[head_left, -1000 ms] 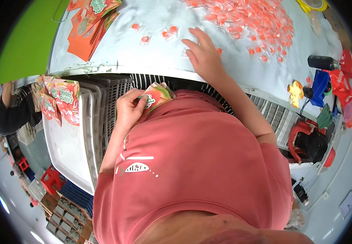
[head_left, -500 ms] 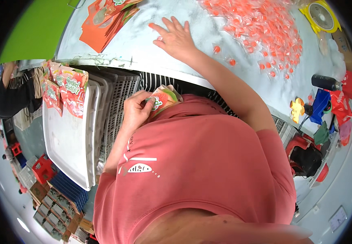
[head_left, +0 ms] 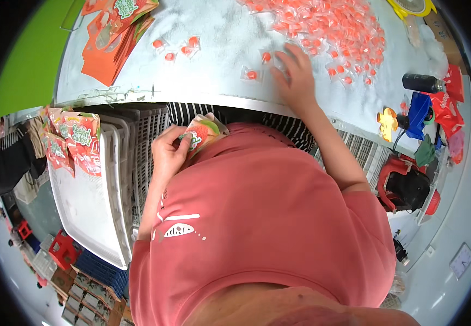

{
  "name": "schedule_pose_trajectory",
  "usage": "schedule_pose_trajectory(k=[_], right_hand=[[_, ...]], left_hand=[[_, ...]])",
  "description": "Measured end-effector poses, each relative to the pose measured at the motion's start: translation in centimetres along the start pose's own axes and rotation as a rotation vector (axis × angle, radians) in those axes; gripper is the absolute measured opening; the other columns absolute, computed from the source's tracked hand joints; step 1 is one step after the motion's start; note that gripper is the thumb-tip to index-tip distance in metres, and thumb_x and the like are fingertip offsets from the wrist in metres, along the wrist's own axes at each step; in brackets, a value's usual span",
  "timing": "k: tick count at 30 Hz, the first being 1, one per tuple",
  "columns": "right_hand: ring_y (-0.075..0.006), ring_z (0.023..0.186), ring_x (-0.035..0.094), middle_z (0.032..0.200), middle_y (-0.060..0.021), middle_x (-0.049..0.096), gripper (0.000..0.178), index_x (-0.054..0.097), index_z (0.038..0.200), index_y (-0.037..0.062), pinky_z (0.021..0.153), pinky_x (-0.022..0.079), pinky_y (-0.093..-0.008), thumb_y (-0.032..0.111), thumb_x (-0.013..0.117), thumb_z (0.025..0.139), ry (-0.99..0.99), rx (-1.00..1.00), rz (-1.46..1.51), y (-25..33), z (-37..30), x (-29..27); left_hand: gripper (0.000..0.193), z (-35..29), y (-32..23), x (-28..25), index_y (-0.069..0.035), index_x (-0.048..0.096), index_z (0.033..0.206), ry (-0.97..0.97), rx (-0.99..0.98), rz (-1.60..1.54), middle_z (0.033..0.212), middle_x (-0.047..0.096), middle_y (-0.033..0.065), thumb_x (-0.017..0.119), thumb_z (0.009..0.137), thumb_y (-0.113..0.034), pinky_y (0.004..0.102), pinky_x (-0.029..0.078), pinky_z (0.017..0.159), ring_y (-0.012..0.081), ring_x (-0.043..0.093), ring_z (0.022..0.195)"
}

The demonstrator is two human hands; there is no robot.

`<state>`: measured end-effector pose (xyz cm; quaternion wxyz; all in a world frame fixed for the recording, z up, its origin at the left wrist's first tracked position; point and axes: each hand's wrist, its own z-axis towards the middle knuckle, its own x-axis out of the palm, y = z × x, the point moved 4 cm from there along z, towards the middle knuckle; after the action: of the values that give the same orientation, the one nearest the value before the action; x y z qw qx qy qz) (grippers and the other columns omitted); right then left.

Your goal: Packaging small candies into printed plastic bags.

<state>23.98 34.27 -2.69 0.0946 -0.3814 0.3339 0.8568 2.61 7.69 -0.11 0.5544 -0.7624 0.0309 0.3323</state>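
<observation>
Pouch [head_left: 204,132] pinched in left hand [head_left: 169,151], tilted, held below near edge of table [head_left: 208,81], just beside shirt [head_left: 268,217]. Right hand [head_left: 298,79] extended over table, released and loosely spread, slightly blurred. Two wrapped sweets [head_left: 252,75] seen just left of right hand; four more sweets [head_left: 169,56] scattered farther left. Heap [head_left: 328,32] of same sweets spread beyond right hand. Flat pouches [head_left: 110,51] stacked at table's left. Filled-looking packs [head_left: 86,138] laid on white crate [head_left: 86,206].

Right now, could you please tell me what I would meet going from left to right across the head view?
White tray, left hand, held pouch, two loose candies, right hand, yellow thing, dark bottle, clock.
</observation>
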Motion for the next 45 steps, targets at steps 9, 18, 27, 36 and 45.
schedule_pose_trajectory(k=[9,18,27,36,45], right_hand=[[-0.0428,0.134,0.042,0.143,-0.0232,0.046,0.044,0.057,0.131,0.0043,0.112,0.032,-0.0535,0.013,0.066,0.089,0.151,-0.104,-0.139,4.2,0.2,3.0],[-0.0406,0.136,0.039,0.146,-0.0233,0.043,0.042,0.055,0.134,0.0045,0.112,0.032,-0.0521,0.019,0.059,0.095,0.150,-0.216,-0.010,7.8,5.2,11.1],[-0.0338,0.113,0.058,0.125,-0.0142,0.060,0.030,0.065,0.117,0.0052,0.097,0.048,-0.0425,0.011,0.066,0.087,-0.173,-0.042,-0.082,-1.3,2.2,0.7],[-0.0346,0.110,0.059,0.115,-0.0151,0.066,0.028,0.064,0.116,0.0004,0.101,0.044,-0.0448,0.013,0.061,0.091,-0.019,-0.083,-0.142,-2.4,-0.5,-2.1],[-0.0335,0.105,0.062,0.110,-0.0134,0.069,0.025,0.067,0.115,0.0051,0.093,0.047,-0.0449,0.008,0.060,0.091,-0.026,0.073,-0.017,-3.1,-2.1,-4.2]], left_hand=[[0.014,0.1,-1.0,1.0,0.001,0.070,0.096,0.041,0.048,0.032,0.078,0.061,0.0081,0.065,0.083,0.003,0.0264,0.042,0.057,0.0137,0.055,0.062],[0.013,-0.4,-1.2,1.4,-0.002,0.071,0.094,0.015,0.101,0.052,0.079,0.064,0.0109,0.067,0.082,-0.004,0.0328,0.047,0.057,0.0242,0.061,0.059],[0.009,-1.1,0.2,0.9,0.003,0.069,0.096,-0.010,-0.023,-0.050,0.075,0.056,0.0042,0.064,0.088,0.002,0.0252,0.039,0.058,0.0091,0.047,0.063],[0.010,0.1,-0.2,1.7,0.001,0.070,0.093,0.057,0.028,-0.002,0.077,0.063,0.0096,0.067,0.084,0.000,0.0269,0.044,0.056,0.0160,0.056,0.058],[0.009,0.0,-0.3,1.7,0.002,0.070,0.094,0.038,0.040,0.003,0.076,0.061,0.0086,0.065,0.085,0.002,0.0263,0.044,0.056,0.0138,0.054,0.059]])
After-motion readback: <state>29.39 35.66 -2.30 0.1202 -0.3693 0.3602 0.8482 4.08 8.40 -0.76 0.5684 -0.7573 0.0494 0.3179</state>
